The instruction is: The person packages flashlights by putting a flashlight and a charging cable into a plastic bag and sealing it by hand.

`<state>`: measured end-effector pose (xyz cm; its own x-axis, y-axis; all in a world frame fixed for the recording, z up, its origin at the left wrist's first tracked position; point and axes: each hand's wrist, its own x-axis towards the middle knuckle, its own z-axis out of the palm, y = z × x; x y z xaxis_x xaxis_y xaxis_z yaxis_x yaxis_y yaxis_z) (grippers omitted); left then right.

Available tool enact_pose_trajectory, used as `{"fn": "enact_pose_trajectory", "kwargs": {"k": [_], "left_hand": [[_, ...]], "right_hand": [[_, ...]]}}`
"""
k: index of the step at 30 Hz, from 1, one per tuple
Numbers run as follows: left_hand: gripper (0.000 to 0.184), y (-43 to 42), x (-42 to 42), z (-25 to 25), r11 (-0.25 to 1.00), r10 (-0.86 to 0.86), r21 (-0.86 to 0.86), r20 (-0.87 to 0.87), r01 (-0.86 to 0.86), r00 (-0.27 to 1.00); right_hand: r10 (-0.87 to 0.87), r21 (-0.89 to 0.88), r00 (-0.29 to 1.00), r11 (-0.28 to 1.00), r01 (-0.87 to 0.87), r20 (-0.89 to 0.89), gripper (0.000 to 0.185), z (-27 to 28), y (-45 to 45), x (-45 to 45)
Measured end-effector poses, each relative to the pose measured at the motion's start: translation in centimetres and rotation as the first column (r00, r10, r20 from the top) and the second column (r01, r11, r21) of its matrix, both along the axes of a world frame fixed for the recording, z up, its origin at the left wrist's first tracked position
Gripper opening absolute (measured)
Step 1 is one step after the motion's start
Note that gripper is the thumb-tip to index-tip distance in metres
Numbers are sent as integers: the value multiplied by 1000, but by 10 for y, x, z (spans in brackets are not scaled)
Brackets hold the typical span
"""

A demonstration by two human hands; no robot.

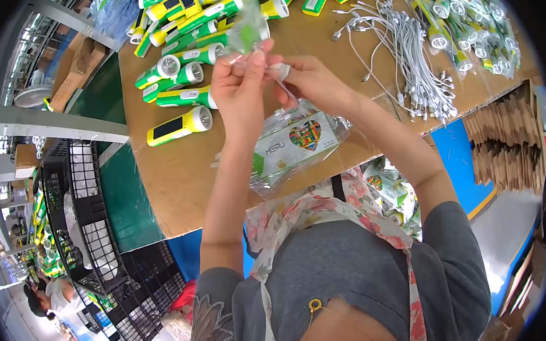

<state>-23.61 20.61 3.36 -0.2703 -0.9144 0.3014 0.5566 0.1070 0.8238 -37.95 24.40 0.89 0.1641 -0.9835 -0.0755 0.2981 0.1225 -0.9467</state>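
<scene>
My left hand point(242, 83) is closed on a clear plastic bag point(247, 32) that shows some green. Close beside it, my right hand point(305, 78) pinches a small white cable end point(281, 71). Beneath my hands lies a flat printed HEPU package point(297, 140) in clear plastic, with a colourful heart on it. Green and yellow flashlights point(181, 126) lie at the left and back of the cardboard-covered table point(176, 195). To the right of my hands is a pile of white cables point(413, 60).
Bagged flashlights point(472, 32) lie at the back right. Stacked brown cardboard pieces point(506, 142) stand beyond the table's right edge. Black wire baskets point(101, 234) and a metal frame point(48, 124) are at the left. Another person point(58, 298) is at the lower left.
</scene>
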Motion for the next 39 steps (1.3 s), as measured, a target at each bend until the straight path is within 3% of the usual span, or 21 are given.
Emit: {"fn": "enact_pose_trajectory", "kwargs": {"k": [1,2,5,6,8,10,11,13,16,19,21,22,25,27,29,31,33,34,35,37,39], "left_hand": [[9,-3,3,-1,992,124,-25,33,-123,992],[11,-16,19,-16,971,172,-179,79,-156,982],[11,-18,56,-12,981,179,-115,264,-154,948],[10,-9,70,3,969,242,-147,368,-201,898],[15,-3,100,15,980,170,-179,566,-82,807],[21,14,110,28,985,86,-168,715,51,694],[24,26,107,34,982,38,-146,769,118,638],[22,34,112,35,926,168,-344,742,154,649],[21,44,140,26,859,274,-487,695,156,665],[14,51,152,20,873,154,-437,666,215,730],[12,53,151,23,867,-2,-345,719,360,695],[9,54,145,22,834,110,-446,711,325,695],[8,51,142,33,881,39,-307,805,360,592],[6,45,141,28,857,-24,-268,832,439,554],[7,47,133,25,842,-57,-223,868,491,493],[7,49,119,27,800,-40,-263,874,539,485],[8,51,111,32,757,1,-308,883,576,470],[9,49,110,35,738,38,-338,885,584,464],[9,49,108,37,720,77,-366,886,590,457],[10,47,111,18,814,83,-433,747,388,660],[11,48,124,5,880,85,-408,638,243,765]], "right_hand": [[97,109,990,988,-109,107,36,1,-2,9],[99,80,994,991,-103,54,33,4,-2,18],[107,-179,773,945,-275,-625,32,4,-26,7],[-178,-376,694,915,-144,-698,30,1,-48,2],[-552,-588,397,808,38,-733,26,4,-108,-17],[-625,-626,94,738,-252,-775,22,-12,-177,-18],[-656,-624,30,700,-347,-754,23,-29,-193,-9],[-729,-592,-81,611,-526,-680,27,-37,-208,10],[-281,-155,-287,906,-394,-916,38,-21,-201,28],[59,96,-123,942,-323,-991,48,-7,-161,11],[83,97,-56,939,-330,-995,53,-18,-157,-5],[94,95,-20,939,-330,-995,57,-23,-157,-14],[-83,-128,116,873,-471,-990,62,-21,-147,-50],[-225,-366,335,813,-452,-915,66,11,-124,-66],[-12,-244,619,925,-290,-785,61,66,-81,-52],[167,-463,821,757,-462,-546,50,94,-54,-34],[0,-590,833,706,-391,-553,53,108,-24,-7],[244,-421,900,818,-391,-360,52,112,-5,0],[251,-407,926,843,-352,-280,53,108,2,9],[525,-263,804,763,-590,-279,56,88,0,8],[651,-168,701,686,-707,-292,50,66,3,-1]]}}
